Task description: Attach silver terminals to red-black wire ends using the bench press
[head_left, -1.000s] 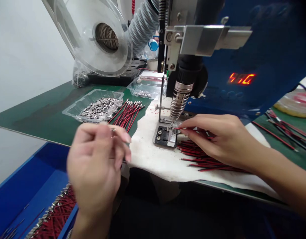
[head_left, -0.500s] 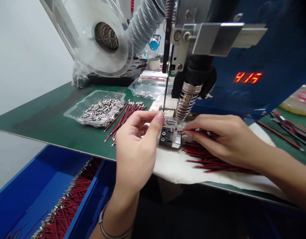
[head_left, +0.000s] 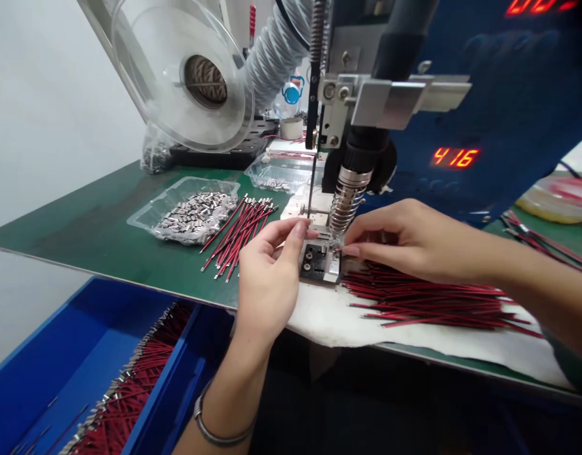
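My left hand [head_left: 266, 278] pinches thumb and forefinger together at the left edge of a small metal fixture block [head_left: 319, 262]; what it holds is too small to name. From the right, my right hand [head_left: 404, 240] pinches the end of a red-and-black wire at the fixture, under the coiled metal nozzle [head_left: 344, 202] of the blue machine [head_left: 485, 95]. A pile of red-and-black wires [head_left: 433, 300] lies on the white cloth [head_left: 328, 316] beneath my right wrist.
A clear tray of small metal sleeves [head_left: 191, 212] and a bundle of wires [head_left: 236, 230] lie on the green mat to the left. A blue bin [head_left: 82, 366] below the table edge holds finished wires. A clear reel [head_left: 191, 76] stands behind. The machine's display reads 416.
My left hand came up from over the blue bin to the fixture and pinched at its left edge. My right hand stayed at the fixture. The view shifted slightly.
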{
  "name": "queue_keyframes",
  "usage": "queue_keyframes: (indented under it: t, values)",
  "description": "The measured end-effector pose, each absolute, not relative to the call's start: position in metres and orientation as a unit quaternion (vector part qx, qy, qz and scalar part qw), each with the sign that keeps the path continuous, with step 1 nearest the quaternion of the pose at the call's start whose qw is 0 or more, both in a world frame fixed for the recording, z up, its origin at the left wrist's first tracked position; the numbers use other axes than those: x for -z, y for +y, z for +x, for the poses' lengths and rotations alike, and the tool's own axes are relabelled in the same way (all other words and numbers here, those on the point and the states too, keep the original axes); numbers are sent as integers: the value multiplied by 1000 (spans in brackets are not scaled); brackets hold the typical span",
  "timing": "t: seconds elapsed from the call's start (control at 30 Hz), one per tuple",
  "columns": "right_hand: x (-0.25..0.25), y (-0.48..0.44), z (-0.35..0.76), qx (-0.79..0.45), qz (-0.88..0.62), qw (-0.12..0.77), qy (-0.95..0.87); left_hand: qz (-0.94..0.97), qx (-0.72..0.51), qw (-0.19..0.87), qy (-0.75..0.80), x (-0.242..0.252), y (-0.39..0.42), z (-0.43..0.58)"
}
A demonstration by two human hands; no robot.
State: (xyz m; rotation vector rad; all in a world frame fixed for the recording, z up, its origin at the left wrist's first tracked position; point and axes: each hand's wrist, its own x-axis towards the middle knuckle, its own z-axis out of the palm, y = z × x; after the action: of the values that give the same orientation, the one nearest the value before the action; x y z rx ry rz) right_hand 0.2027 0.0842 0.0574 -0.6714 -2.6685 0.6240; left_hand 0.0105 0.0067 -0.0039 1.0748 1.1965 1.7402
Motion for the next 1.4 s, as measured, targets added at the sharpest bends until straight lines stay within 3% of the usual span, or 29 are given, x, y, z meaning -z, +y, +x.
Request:
queue_keyframes:
  t: [0.2, 0.4, 0.6, 0.93, 1.4]
  values:
    - [-63, 89, 197, -269, -249, 125, -922, 431, -675, 369, 472, 10, 6, 8]
    - [-47, 79, 196, -312, -303, 195, -879, 407, -700, 369, 456, 1, 6, 9]
    - [-38, 68, 199, -268, -334, 257, -866, 357, -739, 374, 432, -15, 12, 13]
    - [-31, 61, 199, -210, -341, 287, -870, 458, -636, 369, 500, 3, 4, 10]
    - [-28, 58, 198, -151, -299, 313, -889, 462, -623, 369, 512, 1, 1, 11]
